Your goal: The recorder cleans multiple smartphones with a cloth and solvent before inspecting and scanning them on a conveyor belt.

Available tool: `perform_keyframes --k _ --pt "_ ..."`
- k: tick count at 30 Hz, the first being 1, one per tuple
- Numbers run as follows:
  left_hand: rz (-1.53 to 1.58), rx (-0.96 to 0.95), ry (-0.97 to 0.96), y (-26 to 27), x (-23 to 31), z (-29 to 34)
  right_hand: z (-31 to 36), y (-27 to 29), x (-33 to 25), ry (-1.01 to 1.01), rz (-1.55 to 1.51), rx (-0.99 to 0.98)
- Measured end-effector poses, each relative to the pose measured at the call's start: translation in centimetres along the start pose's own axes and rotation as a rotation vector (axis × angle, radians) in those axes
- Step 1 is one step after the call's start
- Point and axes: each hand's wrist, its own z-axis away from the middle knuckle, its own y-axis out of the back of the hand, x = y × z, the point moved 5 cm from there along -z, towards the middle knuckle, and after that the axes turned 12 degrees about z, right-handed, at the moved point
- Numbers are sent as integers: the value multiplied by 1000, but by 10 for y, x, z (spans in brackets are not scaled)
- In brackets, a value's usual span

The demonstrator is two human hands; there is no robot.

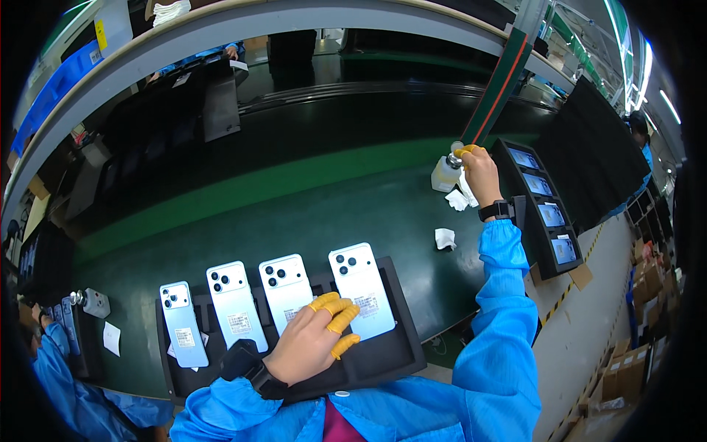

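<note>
Lining green workshop bench (294, 214): 4 phones (349, 267)

Looks smooth and glossy on the phones (365, 283), from left to right edge of the matt, foam-like tray (401, 352). Seems wrinkled rubber on the finger covers (343, 320), cloth on the sleeves (508, 302), crumpled paper (445, 238) near the right edge of the worktop (368, 206).

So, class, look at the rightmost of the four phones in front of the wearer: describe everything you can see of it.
The phone is pale blue, smooth-looking, with rounded corners, back side up. A camera plate with three dark lenses fills its top end; a white printed label sits lower down. It slants slightly, top end to the left, over the black tray. Whether it lies flat or propped is unclear. The left hand overlaps its left edge; contact cannot be told.
</note>
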Motion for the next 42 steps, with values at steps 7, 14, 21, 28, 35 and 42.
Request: perform_keyframes --k 7,14,21,28,35,42 --pt "-69 -86 -31 -22 -6 4 4 -15 4 3 81 -143" --pt "-88 -158 -113 -42 -10 10 -2 9 -35 47 -59 -80" --pt "-68 -121 -117 -38 -6 13 43 103 -201 603 -655 -53" --pt "-45 -125 -126 -42 -8 11 63 96 -227 747 -590 -65" --pt "-44 -148 -84 -42 -6 10 67 103 -214 693 -547 -95" --pt "-40 -116 -88 -40 -7 10 79 109 -202 663 -521 -180"
